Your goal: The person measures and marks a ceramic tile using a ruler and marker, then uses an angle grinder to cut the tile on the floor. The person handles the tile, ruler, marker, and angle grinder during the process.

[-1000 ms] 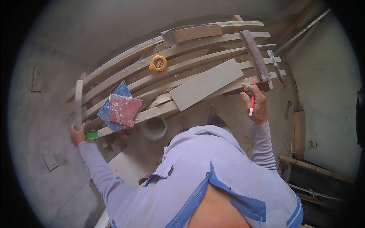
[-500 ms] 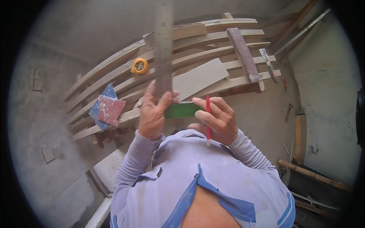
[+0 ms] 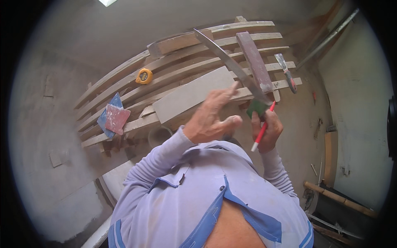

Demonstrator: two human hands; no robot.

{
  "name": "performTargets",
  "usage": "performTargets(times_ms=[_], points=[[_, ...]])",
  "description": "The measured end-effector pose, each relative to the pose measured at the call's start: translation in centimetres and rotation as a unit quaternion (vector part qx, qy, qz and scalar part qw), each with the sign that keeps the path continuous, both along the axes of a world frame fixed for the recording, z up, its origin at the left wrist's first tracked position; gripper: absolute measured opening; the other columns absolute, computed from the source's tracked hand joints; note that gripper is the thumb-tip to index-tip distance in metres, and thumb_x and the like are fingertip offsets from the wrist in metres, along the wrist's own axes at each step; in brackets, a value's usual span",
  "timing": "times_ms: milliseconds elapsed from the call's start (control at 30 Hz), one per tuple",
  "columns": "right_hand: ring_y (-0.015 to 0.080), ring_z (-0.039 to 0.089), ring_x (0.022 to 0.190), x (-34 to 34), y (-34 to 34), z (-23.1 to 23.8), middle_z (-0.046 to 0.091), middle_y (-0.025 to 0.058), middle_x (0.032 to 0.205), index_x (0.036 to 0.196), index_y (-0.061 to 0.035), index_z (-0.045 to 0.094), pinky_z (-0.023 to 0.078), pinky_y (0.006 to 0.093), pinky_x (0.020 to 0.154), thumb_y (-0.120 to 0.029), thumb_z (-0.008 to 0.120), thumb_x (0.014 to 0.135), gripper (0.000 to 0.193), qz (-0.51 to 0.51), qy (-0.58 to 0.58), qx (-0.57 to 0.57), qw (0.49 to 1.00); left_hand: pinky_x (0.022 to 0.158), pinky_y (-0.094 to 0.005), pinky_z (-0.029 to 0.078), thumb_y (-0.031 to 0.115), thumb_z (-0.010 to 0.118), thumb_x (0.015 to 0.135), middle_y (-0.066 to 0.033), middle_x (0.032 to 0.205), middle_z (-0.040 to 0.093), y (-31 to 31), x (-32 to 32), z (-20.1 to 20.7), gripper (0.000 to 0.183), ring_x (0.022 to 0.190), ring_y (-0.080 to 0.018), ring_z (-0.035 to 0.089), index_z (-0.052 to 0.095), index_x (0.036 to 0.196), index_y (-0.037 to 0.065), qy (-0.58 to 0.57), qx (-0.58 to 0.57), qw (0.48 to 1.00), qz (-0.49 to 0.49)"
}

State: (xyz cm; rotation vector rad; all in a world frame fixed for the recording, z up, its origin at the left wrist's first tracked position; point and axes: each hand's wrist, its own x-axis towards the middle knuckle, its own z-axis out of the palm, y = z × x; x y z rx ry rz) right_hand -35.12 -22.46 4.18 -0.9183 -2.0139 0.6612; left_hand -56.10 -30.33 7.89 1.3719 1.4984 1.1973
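Observation:
My right hand (image 3: 271,134) is closed around the green stock of a try square (image 3: 258,106), with a red pen (image 3: 261,131) held in the same fingers. The square's long metal blade (image 3: 225,58) slants up and to the left, above the wooden slats. My left hand (image 3: 211,118) is raised in front of my chest with its fingers stretched apart and nothing in them, slightly blurred. Behind it, a pale flat board (image 3: 190,97) lies on the slats, its right end partly hidden by the fingers.
On the slatted wooden rack (image 3: 178,66) are a yellow tape measure (image 3: 144,76), a dusty reddish bar (image 3: 254,62) and a putty knife (image 3: 286,73). Blue (image 3: 103,122) and red (image 3: 117,119) plastic scrapers overlap at its left. A bamboo pole (image 3: 339,198) lies at lower right.
My left hand has let go of the try square. The square has moved right into my right hand, and its blade now slants instead of pointing straight up. The red pen has tilted.

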Motion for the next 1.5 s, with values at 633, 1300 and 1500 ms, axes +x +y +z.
performTargets(times_ms=[633, 1300, 1500], points=[[0.0195, 0.068, 0.098, -2.9, -6.0, -5.7, 0.068, 0.0067, 0.109, 0.121, -0.008, 0.059, 0.059, 0.0372, 0.083, 0.0, 0.063, 0.095, 0.027, 0.116, 0.357, -0.604, 0.703, 0.111, -0.049, 0.03, 0.042, 0.096, 0.044, -0.015, 0.135, 0.046, -7.7, -10.6, -16.8, 0.119, 0.129, -0.0353, 0.041, 0.046, 0.147, 0.007, 0.403, -0.081, 0.897, 0.164], [0.017, 0.071, 0.089, -24.8, -12.1, -2.0, 0.067, 0.0087, 0.108, 0.119, -0.0062, 0.057, 0.062, 0.0265, 0.07, -0.005, 0.065, 0.096, 0.024, 0.263, 0.223, -0.697, 0.629, 0.113, -0.0482, 0.031, 0.054, 0.095, 0.048, -0.0173, 0.138, 0.047, -25.1, -30.3, -15.2, 0.119, 0.128, -0.0366, 0.041, 0.049, 0.146, 0.004, 0.385, -0.193, 0.783, 0.449], [0.0121, 0.069, 0.083, -27.7, -12.3, -3.4, 0.068, 0.0061, 0.101, 0.113, -0.0073, 0.058, 0.058, 0.022, 0.065, -0.008, 0.069, 0.095, 0.021, 0.279, 0.183, -0.688, 0.645, 0.115, -0.0488, 0.03, 0.066, 0.09, 0.051, -0.0197, 0.142, 0.045, -25.3, -31.9, -17.2, 0.123, 0.132, -0.0383, 0.039, 0.047, 0.148, 0.003, 0.399, -0.192, 0.792, 0.42]])
